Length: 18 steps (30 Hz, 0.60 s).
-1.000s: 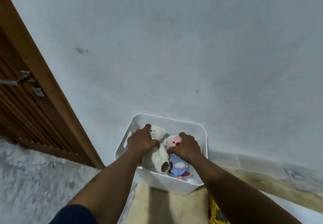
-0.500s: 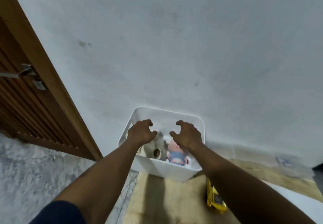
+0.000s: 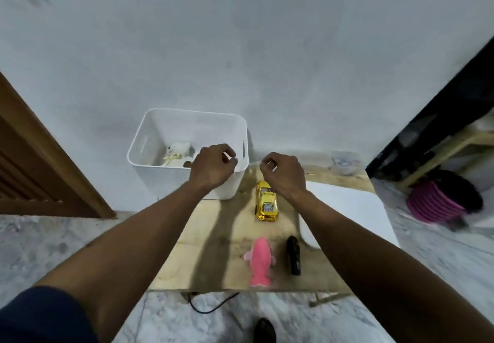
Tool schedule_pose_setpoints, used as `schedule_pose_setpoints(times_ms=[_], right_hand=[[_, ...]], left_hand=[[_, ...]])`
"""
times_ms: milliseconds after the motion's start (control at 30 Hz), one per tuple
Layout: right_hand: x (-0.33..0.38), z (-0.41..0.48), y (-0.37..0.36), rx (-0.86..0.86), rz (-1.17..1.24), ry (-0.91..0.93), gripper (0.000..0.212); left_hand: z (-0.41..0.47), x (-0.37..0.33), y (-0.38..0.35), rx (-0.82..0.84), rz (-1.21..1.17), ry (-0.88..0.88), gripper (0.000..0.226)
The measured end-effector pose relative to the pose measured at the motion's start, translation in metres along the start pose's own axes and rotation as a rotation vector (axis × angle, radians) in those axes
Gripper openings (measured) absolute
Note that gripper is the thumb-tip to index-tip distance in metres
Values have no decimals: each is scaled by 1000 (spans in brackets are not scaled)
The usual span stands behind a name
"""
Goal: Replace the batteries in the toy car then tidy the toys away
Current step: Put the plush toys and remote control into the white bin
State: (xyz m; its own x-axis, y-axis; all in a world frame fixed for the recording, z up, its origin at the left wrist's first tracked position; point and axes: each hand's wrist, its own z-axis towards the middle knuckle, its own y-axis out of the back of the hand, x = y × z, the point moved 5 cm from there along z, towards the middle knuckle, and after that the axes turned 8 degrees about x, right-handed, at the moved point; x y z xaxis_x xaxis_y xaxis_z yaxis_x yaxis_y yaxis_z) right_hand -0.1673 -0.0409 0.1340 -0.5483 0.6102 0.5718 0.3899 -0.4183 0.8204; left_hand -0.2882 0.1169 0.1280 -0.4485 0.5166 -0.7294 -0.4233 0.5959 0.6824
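Observation:
A white plastic bin (image 3: 149, 134) stands at the back left of a low wooden table (image 3: 213, 249), against the wall. A white teddy bear (image 3: 177, 151) lies inside it; other contents are hidden by my arm. My left hand (image 3: 212, 166) hovers over the bin's front right corner, fingers loosely curled, holding nothing. My right hand (image 3: 283, 171) hangs empty just right of the bin, above the yellow toy car (image 3: 266, 205). Nearer the front edge lie a pink plush toy (image 3: 261, 262) and a black remote-like object (image 3: 293, 255).
A white lid or board (image 3: 355, 209) covers the table's right part. A wooden door (image 3: 29, 160) is at the left. At the right stand a dark cabinet (image 3: 441, 118) and a pink coiled item (image 3: 434, 202). A black cable (image 3: 211, 305) trails on the marble floor.
Both hands let go of the teddy and the pink-faced plush in the bin and lifted out empty. The view tilted down, showing the table with the car, pink toy and black object.

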Motion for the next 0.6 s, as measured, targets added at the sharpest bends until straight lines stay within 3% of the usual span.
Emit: schedule_pose_setpoints(times_ms=[133,300,433,533,600], right_hand=[[-73,-39,-8,136,-48,-177,13],[-151,-80,-45,424,-91,-319,45],[-178,-98,-63,482,-59,-350,65],[-186,-106,-75,499,-51,-341,63],[-188,-109,-81,494,-22,-355,62]], left_hand=[[-38,4,-71,144,25,47,9],[-79,24,-151,338,47,201,5],[-92,28,-195,465,170,276,36],[-98,31,-218,582,255,341,65],[-105,31,-227,642,291,361,69]])
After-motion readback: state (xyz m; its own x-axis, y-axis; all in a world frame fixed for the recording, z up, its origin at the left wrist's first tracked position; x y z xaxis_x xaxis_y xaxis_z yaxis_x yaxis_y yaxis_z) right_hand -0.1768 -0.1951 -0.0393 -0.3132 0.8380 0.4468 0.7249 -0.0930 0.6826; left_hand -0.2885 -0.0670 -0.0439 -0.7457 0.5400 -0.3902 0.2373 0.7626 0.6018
